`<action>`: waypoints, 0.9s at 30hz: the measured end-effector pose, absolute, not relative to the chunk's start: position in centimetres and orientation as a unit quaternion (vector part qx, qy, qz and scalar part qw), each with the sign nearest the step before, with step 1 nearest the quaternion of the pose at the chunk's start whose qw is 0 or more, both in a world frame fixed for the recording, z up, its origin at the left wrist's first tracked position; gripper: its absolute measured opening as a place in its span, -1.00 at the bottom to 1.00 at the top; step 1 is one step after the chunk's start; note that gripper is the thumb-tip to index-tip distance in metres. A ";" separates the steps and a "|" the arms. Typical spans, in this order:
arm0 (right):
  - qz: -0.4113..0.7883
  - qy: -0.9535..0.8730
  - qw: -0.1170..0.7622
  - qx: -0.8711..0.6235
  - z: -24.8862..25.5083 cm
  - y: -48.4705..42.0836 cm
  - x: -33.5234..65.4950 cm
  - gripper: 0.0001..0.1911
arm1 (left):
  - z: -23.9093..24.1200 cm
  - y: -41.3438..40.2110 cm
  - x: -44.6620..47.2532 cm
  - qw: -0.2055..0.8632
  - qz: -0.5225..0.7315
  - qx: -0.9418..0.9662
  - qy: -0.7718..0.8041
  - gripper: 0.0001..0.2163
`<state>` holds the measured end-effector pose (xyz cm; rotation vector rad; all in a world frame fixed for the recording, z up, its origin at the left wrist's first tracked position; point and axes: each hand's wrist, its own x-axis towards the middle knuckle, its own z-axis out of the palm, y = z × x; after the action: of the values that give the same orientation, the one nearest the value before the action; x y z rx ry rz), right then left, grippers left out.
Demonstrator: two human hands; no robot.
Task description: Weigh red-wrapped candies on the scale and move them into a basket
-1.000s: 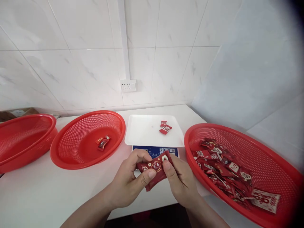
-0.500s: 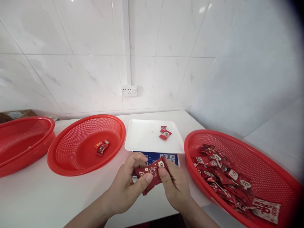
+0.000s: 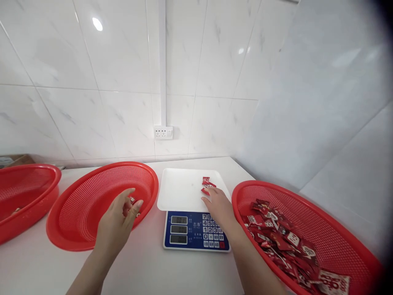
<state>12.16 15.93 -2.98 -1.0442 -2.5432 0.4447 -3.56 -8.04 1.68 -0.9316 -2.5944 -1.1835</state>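
Observation:
My left hand is over the right side of the middle red basket, thumb and fingers apart. Small wrapped packets show partly behind its fingers; the rest is hidden. My right hand reaches over the white weighing tray, fingers spread, with its fingertips at the small red packets on the tray's right side. Whether they touch the lower packet I cannot tell. Below the tray is the blue scale panel, its keypad partly covered by my right wrist.
A large red basket on the right holds a heap of red packets. Another red basket stands at the far left, a cardboard box behind it. A wall socket sits above the white table.
My hands have parted and the red packet they held is out of sight. The left went to the middle basket, the right forward to the tray. The view tilted up.

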 end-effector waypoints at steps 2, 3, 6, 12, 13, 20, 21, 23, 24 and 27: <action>0.153 -0.893 0.168 -0.388 -3.1 16.4 11.6 -0.64 | 1.5 -7.6 -3.1 0.039 -0.428 -0.345 -0.834 -0.60; 0.149 -0.891 0.163 -0.396 -3.2 16.6 11.4 -0.65 | 1.4 -7.3 -2.8 0.019 -0.438 -0.368 -0.820 -0.62; 0.136 -0.886 0.162 -0.412 -3.3 16.9 11.0 -0.73 | 1.0 -6.3 -1.8 -0.041 -0.448 -0.434 -0.781 -0.67; 0.113 -0.878 0.180 -0.428 -3.7 17.1 11.0 -0.71 | 0.5 -4.8 -1.0 -0.120 -0.459 -0.494 -0.729 -0.69; 0.109 -0.878 0.183 -0.429 -3.8 17.1 11.0 -0.70 | 0.6 -4.7 -1.0 -0.129 -0.459 -0.499 -0.724 -0.69; 0.102 -0.874 0.192 -0.435 -4.0 17.1 10.2 -0.69 | 2.2 -4.9 -0.6 -0.204 -0.473 -0.533 -0.671 -0.68; 0.105 -0.872 0.197 -0.435 -4.0 17.1 10.1 -0.73 | 2.4 -4.9 -0.6 -0.220 -0.474 -0.539 -0.661 -0.69; 0.112 -0.868 0.212 -0.435 -4.1 17.1 10.1 -0.78 | 2.6 -5.0 -0.5 -0.250 -0.478 -0.544 -0.643 -0.70; 0.116 -0.866 0.221 -0.433 -4.1 17.1 10.2 -0.80 | 2.6 -5.1 -0.4 -0.262 -0.480 -0.545 -0.636 -0.70; 0.141 -0.861 0.253 -0.418 -4.1 17.0 10.2 -0.81 | 2.8 -5.3 -0.4 -0.292 -0.474 -0.547 -0.625 -0.70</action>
<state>10.19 16.96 -4.11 -1.1362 -2.3404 0.3820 -0.38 -5.29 2.76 -2.1363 -2.4416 -1.8505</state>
